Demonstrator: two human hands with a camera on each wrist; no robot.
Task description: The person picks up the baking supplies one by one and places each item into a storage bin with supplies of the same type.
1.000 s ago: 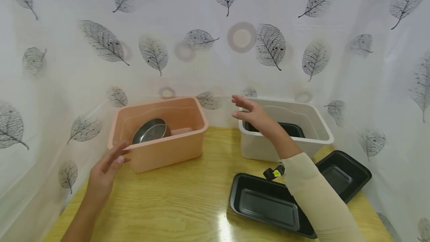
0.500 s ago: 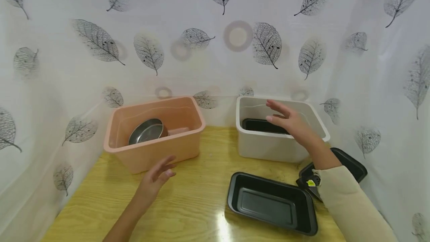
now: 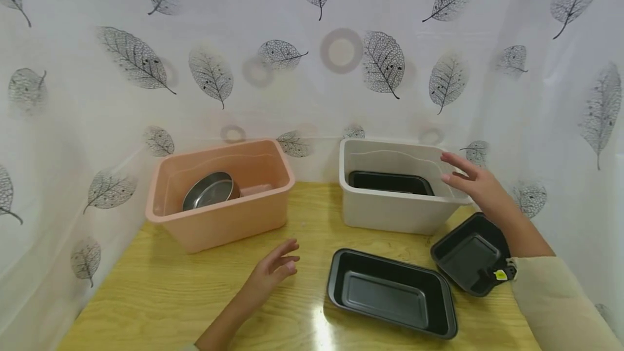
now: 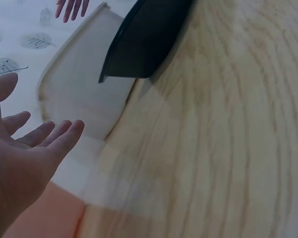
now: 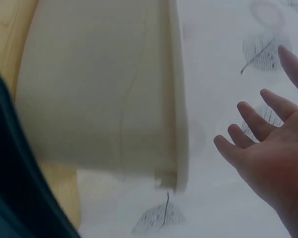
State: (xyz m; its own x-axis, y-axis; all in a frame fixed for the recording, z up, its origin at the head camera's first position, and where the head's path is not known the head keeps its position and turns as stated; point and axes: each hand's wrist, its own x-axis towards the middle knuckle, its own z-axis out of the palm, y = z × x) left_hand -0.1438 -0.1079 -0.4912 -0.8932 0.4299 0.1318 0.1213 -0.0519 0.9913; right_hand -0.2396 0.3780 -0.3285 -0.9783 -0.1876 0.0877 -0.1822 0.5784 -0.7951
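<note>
My left hand [image 3: 267,273] hovers over the wooden table, fingers loosely extended and holding nothing; in the left wrist view the palm [image 4: 20,158] faces the table. Right of it lies a black rectangular loaf pan [image 3: 385,291]. My right hand [image 3: 475,180] is raised by the right end of the white bin [image 3: 390,213], fingers spread and nothing in them. Below the right wrist sits a smaller black square pan [image 3: 473,256], partly covered by the wrist strap. Inside the white bin rests another black pan [image 3: 390,182].
A peach bin [image 3: 229,226] stands at the back left, with a round metal pan [image 3: 209,191] tilted inside it. The wooden table [image 3: 170,286] is bordered by a white curtain [image 3: 302,96] printed with leaves.
My left hand has moved right, away from the peach bin and toward the loaf pan. My right hand has moved right from over the white bin to its right end, uncovering the pans.
</note>
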